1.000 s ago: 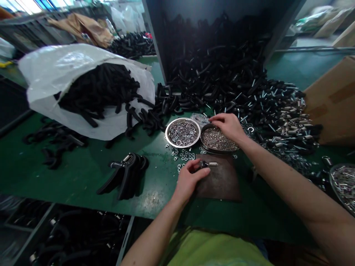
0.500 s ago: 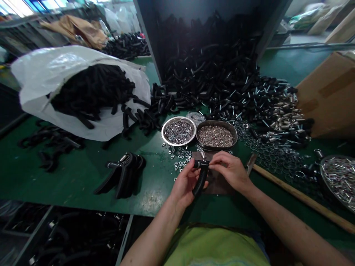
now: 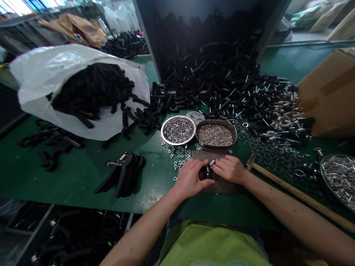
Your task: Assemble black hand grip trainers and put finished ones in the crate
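Note:
My left hand point(image 3: 190, 178) and my right hand point(image 3: 230, 169) meet over a dark brown mat point(image 3: 222, 186) on the green table. Between them they hold a black curved handle with a metal spring point(image 3: 208, 168) at its top; most of the handle is hidden by the fingers. Both hands are closed round it. Just beyond the mat stand a round steel dish of washers point(image 3: 178, 130) and an oval steel dish of small nuts point(image 3: 216, 134). Loose washers point(image 3: 180, 155) lie scattered in front of the round dish.
A stack of assembled black grippers point(image 3: 123, 173) lies left of my hands. A white sack of black foam handles point(image 3: 80, 88) sits at back left, a large heap of black handles point(image 3: 222, 74) behind. A hammer point(image 3: 299, 195), rings, a steel dish point(image 3: 340, 181) and a cardboard box point(image 3: 330, 96) are right.
My right hand came back from the oval dish to the handle. Both hands then lowered the handle from upright in the air down onto the brown mat.

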Motion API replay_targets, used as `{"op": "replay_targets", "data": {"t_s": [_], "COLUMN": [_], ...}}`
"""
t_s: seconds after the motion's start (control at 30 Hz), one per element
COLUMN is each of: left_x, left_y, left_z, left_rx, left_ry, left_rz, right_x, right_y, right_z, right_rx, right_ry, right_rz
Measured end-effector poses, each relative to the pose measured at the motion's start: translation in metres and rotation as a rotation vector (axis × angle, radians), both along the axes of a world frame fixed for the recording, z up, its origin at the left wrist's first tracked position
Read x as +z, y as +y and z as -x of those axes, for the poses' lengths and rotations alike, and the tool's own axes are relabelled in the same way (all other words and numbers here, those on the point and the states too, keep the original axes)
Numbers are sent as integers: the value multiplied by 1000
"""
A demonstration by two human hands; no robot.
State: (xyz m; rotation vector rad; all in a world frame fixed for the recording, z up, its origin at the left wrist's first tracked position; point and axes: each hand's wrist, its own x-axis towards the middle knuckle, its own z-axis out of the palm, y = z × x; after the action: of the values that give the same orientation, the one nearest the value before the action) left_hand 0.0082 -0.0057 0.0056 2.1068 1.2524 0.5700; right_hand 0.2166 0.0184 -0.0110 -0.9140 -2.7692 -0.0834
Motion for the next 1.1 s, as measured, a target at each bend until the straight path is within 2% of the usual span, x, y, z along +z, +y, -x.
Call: {"op": "replay_targets", "data": {"t_s": [0.07,0.13,0.17,0.23,0.33,0.4,0.47,0.53,0.6,0.67,0.73,0.77,0.83,0.93,1.0,1.1], "left_x": [-2,-4,-5,-7,-9,-9,-7,-6,-4,-4,-4,-4,-5,-7,-8,-8], "left_y": [-6,-12,-14,-16,-16,-15,-14,-13,-12,-12,-12,-12,-13,-14,-15,-14], "left_z": [-2,-3,-3,-4,-5,-7,-8,-9,-9,-10,-10,-10,-10,-11,-10,-10], "left_rx": [-51,-55,-35,27,115,142,151,144,142,143,146,148,149,152,155,155], "left_ry": [133,193,201,201,228,254,270,281,290,294,293,292,289,289,287,276], "left_rz": [-95,-132,-132,-114,-92,-89,-89,-88,-86,-87,-91,-93,-98,-106,-111,-109], "right_x": [2,8,11,15,7,-4,-10,-2,19,45,63,67,67,65,70,73], "right_y": [-6,-17,-24,-42,-69,-83,-89,-89,-86,-84,-82,-81,-76,-66,-63,-65], "right_z": [-6,-19,-29,-55,-98,-120,-127,-118,-97,-71,-46,-35,-20,-10,-9,-11], "right_rx": [8,-59,-146,-420,-809,-921,-1002,-1080,-1059,-900,-750,-684,-590,-516,-530,-567], "right_ry": [15,53,68,38,-128,-188,-168,-77,114,393,626,658,541,252,262,409], "right_rz": [-57,-100,-117,-125,-43,46,121,202,308,383,283,224,193,321,301,76]}}
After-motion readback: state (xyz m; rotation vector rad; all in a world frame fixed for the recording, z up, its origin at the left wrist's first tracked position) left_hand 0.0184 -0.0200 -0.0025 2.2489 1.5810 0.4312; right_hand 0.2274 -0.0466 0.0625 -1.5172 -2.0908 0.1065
